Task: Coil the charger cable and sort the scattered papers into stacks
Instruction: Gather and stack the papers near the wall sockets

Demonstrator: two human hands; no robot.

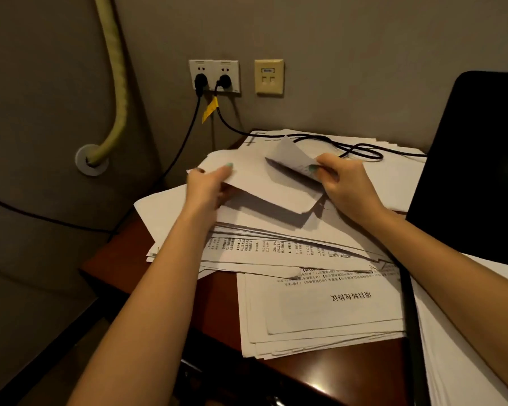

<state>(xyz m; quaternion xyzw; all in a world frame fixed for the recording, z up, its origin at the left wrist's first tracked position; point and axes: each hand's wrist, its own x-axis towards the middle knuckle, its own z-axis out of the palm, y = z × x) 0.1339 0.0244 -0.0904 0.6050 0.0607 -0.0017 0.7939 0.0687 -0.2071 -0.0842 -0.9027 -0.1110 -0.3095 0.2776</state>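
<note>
White papers lie scattered over a dark red wooden table (217,317). My left hand (207,186) holds the left edge of a blank sheet (264,183) lifted above the pile, thumb on top. My right hand (345,183) pinches a curled, folded-over sheet (288,156) at its right side. Below them spreads a messy pile of printed pages (276,250). A squarer stack with a printed title (320,312) lies nearer me. The black charger cable (361,150) runs from the wall socket (214,76) across the far papers in a loose loop.
A black laptop screen (475,159) stands at the right, over more papers (467,361). A second black cord (185,142) drops from the left plug down past the table's edge. A yellow-wrapped pipe (118,68) enters the wall at the left. A beige data socket (269,77) sits beside the outlet.
</note>
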